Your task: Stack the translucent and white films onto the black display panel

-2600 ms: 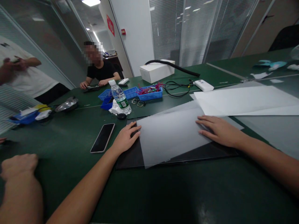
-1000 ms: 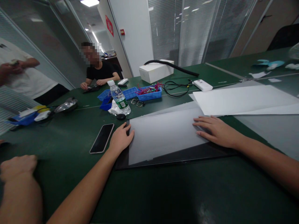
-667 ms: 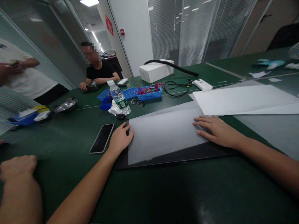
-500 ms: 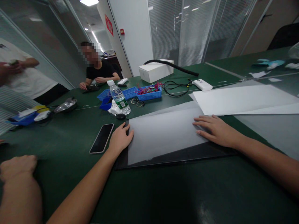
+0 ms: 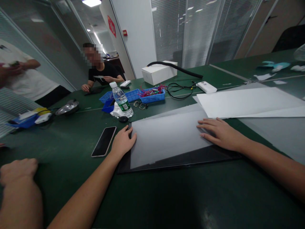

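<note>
A translucent whitish sheet (image 5: 166, 136) lies at a slant on a flat black board (image 5: 181, 162) on the green table. My left hand (image 5: 123, 140) rests at the sheet's left edge, thumb and fingers apart. At the sheet's right end lies my right hand (image 5: 218, 132), its fingers spread flat on the surface. A phone (image 5: 104, 142) with a dark screen lies left of my left hand. Just beyond that hand are a small black object (image 5: 123, 119) and a water bottle (image 5: 122, 101) with a green label.
Larger white sheets (image 5: 250, 101) lie at the right. Further back are a blue tray (image 5: 153, 97) of red wires, glasses (image 5: 140, 105), a black cable (image 5: 179, 90) and a white box (image 5: 159, 73). Another person's arm (image 5: 20, 187) rests at the left; two more people are beyond.
The seated person across the table has raised a light, flat item in one hand. My hands and the sheet have not visibly moved.
</note>
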Motion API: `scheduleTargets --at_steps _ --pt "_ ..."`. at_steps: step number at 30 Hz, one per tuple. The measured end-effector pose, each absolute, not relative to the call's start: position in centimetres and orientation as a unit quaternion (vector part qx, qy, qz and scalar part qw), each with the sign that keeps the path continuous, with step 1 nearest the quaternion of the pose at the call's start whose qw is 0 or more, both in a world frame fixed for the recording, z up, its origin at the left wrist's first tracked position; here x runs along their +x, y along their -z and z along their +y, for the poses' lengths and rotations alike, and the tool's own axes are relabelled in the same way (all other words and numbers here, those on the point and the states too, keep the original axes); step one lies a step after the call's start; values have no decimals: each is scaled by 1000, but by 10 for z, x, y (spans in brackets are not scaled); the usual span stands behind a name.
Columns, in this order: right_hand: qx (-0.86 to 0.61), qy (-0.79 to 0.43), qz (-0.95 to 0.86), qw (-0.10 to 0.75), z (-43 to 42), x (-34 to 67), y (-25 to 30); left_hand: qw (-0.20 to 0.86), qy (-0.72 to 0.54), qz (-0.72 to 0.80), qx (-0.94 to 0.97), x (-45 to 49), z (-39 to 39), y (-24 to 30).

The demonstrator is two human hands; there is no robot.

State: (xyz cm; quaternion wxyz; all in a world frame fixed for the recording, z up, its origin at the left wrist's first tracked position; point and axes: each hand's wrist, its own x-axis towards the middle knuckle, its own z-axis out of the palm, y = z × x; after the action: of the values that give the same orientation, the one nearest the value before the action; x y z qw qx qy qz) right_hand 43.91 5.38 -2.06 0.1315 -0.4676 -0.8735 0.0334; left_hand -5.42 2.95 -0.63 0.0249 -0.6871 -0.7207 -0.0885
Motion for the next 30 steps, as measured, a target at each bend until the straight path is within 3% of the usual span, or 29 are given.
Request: scheduleTargets --at_steps 30 --pt "-470 8 -863 186 52 437 14 24 103 -710 -696 -59 31 14"
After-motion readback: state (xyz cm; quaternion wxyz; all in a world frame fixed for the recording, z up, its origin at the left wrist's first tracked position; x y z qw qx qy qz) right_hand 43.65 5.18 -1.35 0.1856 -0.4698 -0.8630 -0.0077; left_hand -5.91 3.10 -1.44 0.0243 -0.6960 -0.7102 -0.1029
